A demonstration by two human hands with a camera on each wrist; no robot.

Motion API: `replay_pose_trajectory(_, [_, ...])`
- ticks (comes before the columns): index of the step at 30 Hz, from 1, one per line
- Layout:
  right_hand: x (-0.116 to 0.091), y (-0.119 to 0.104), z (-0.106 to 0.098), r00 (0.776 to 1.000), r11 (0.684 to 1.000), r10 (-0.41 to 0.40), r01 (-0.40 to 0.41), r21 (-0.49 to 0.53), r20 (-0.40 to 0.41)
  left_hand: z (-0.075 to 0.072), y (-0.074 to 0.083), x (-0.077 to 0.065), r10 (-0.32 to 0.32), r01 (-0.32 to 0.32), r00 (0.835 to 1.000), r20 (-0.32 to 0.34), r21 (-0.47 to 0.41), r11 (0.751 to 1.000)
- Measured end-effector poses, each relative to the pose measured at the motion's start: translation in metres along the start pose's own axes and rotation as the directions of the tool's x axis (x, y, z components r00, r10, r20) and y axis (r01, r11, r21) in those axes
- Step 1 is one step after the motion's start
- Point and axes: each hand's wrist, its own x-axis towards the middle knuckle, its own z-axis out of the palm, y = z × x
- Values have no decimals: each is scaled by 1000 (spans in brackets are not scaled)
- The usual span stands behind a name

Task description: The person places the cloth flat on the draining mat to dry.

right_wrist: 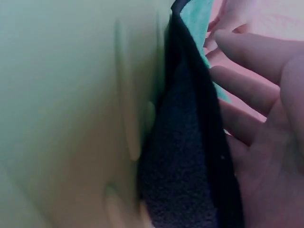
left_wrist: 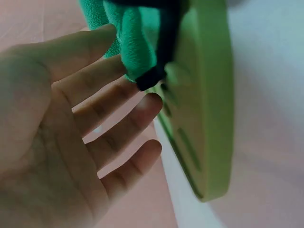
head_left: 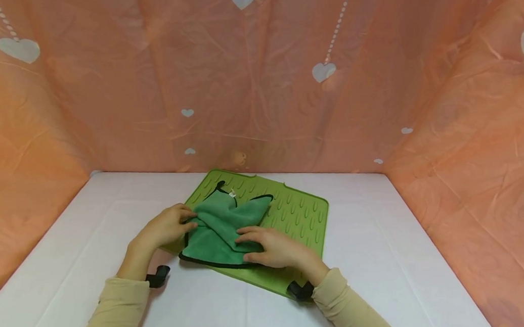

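Note:
A green cloth [head_left: 220, 222] with black edging and a small white tag lies rumpled on a green ridged mat [head_left: 299, 214]. My left hand [head_left: 168, 226] is at the cloth's left side; in the left wrist view its fingers [left_wrist: 126, 121] are spread and fairly straight, with the thumb and forefinger against a fold. From the right, my right hand [head_left: 272, 246] rests over the cloth's lower right part, fingers loosely extended. The right wrist view shows the cloth's dark underside [right_wrist: 180, 156] standing up from the mat beside the palm.
The mat lies at an angle on a white-covered table [head_left: 370, 272]. Orange-pink sheeting [head_left: 256, 83] with pale hearts hangs behind and at both sides. A black wrist mount [head_left: 159, 276] sits by the left wrist, another [head_left: 300, 290] by the right.

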Motion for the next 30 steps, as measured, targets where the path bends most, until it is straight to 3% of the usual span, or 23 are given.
replay_pose_trajectory(4, [-2, 2, -2, 999, 997, -13, 15, 74, -36, 2, -1, 0, 2, -2, 1000, 0, -9, 1000])
replay_pose_trajectory(7, [-5, 7, -6, 988, 984, -29, 56, 168, -154, 4, 0, 1, 12, -13, 998, -56, -23, 1000])
replay_pose_trajectory(10, [-7, 14, -13, 950, 972, -18, 89, 217, -310, 5, 2, 2, 11, -16, 992, -123, -34, 999])
replay_pose_trajectory(13, [-5, 24, -23, 905, 971, 49, 56, 232, -423, 5, 4, 4, -7, -4, 982, -190, -57, 998])
replay_pose_trajectory(18, [2, 44, -41, 858, 958, 191, -58, 280, -476, 0, 7, 14, -27, 2, 967, -253, -98, 995])
replay_pose_trajectory(23, [7, 63, -46, 835, 936, 297, -157, 316, -464, -5, 3, 39, -27, -2, 978, -206, -141, 990])
replay_pose_trajectory(30, [12, 82, -40, 847, 937, 319, -217, 273, -424, -1, -11, 67, -38, 29, 998, -58, -151, 988])
